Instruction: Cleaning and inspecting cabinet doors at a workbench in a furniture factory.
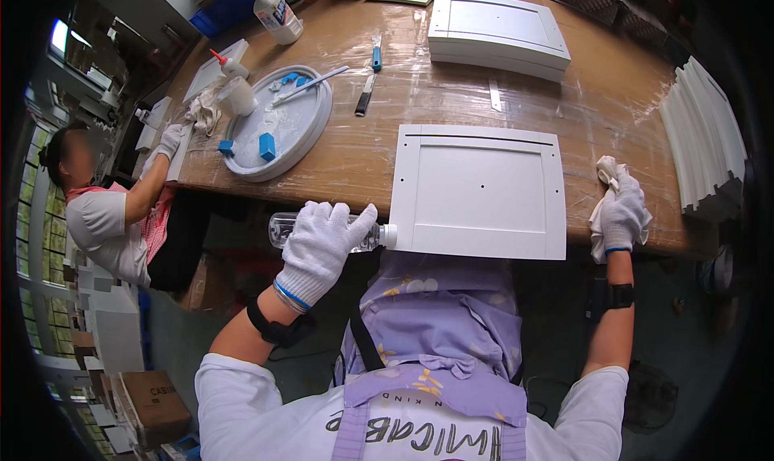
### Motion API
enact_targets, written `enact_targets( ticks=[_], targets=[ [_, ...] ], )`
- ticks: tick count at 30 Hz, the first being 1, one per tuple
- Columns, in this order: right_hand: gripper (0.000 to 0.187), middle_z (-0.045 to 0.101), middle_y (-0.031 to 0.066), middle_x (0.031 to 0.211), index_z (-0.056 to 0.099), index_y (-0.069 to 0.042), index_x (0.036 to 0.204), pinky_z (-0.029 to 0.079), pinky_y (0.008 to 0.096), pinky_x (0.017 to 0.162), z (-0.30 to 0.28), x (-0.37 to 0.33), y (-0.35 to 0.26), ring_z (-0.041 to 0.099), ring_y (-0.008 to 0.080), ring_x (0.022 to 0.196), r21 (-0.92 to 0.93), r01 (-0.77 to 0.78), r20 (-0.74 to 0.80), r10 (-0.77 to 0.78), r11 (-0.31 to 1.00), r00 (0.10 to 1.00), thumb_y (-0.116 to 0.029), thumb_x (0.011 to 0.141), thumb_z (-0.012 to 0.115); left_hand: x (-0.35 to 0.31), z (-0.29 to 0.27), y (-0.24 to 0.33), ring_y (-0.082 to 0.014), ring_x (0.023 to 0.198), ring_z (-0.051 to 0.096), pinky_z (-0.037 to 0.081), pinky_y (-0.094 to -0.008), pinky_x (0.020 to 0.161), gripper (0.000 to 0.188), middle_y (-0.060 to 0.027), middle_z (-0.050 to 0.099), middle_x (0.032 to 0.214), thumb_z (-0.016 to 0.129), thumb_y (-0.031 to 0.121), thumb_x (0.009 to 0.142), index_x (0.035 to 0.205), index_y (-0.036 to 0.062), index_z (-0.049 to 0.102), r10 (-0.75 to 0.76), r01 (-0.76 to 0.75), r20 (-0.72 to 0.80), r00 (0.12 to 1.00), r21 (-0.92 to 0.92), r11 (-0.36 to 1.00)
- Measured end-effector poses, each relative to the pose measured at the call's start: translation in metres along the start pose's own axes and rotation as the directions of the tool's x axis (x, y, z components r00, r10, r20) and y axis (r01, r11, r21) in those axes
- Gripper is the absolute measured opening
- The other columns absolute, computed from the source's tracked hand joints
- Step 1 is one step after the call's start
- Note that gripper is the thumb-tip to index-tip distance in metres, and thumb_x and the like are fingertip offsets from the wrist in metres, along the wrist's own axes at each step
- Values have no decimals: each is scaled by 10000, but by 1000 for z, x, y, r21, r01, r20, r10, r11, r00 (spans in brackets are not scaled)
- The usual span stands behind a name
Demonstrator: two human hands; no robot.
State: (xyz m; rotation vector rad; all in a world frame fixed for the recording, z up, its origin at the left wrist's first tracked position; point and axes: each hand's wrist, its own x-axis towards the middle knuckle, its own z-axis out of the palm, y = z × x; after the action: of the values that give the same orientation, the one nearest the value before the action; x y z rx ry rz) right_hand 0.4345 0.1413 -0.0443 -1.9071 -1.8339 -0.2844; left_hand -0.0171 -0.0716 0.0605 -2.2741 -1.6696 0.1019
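Observation:
My left hand (317, 245), in a white knit glove, is wrapped round a clear plastic bottle (281, 230). The bottle lies sideways, its white cap by the left edge of a white framed panel (481, 188). That panel rests flat at the table's front edge, with a dark slot along its far side and several small holes. To the right of the panel, my gloved right hand (624, 213) is closed on a crumpled white cloth (608, 174) at the table edge. Part of the cloth hangs below the fingers.
A round tray (316, 126) at left holds blue sponge blocks, a white cup and a stick. Two scrapers (369, 83) lie beyond the panel. White panels are stacked behind (498, 54) and at right (703, 138). Another person (109, 219) works at the table's left end.

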Motion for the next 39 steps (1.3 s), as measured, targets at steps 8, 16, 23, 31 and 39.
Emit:
enact_targets(
  ticks=[8,16,23,31,39],
  targets=[
    [391,619,126,1140,602,-103,1214,457,412,943,-7,0,-6,571,329,1074,-5,-16,25,16,1000,1000,-89,824,614,25,2,-6,-225,782,538,432,-375,734,438,-45,501,825,588,133,811,1247,165,565,-35,32,24,999,142,989],
    [496,619,140,1137,557,-94,1307,451,403,947,0,0,-3,571,328,1072,18,24,-22,-23,1000,999,-32,816,594,53,12,-20,-219,786,539,412,-384,731,453,-45,510,843,582,129,834,1280,194,536,-52,35,66,997,238,971],
    [393,627,132,1126,605,-88,1196,450,424,939,-5,-3,-2,573,329,1049,53,27,-53,-25,998,998,-55,805,625,87,24,-28,-206,803,559,432,-365,730,473,-36,529,853,585,130,844,1306,203,522,-87,66,52,995,315,947],
    [400,624,128,1141,601,-87,1226,454,422,927,-16,-4,-12,571,328,1043,77,26,-35,-23,997,999,-79,827,619,138,34,-31,-202,829,577,421,-382,724,451,-34,561,872,581,117,853,1290,218,530,-64,63,-6,998,309,949],
    [382,620,131,1148,618,-89,1175,458,439,916,-15,-2,-11,570,346,1020,101,70,-46,-65,992,997,-81,794,628,212,13,26,-192,818,561,444,-348,732,531,-42,539,878,589,118,837,1352,189,484,103,-89,-37,994,276,957]
  ],
)
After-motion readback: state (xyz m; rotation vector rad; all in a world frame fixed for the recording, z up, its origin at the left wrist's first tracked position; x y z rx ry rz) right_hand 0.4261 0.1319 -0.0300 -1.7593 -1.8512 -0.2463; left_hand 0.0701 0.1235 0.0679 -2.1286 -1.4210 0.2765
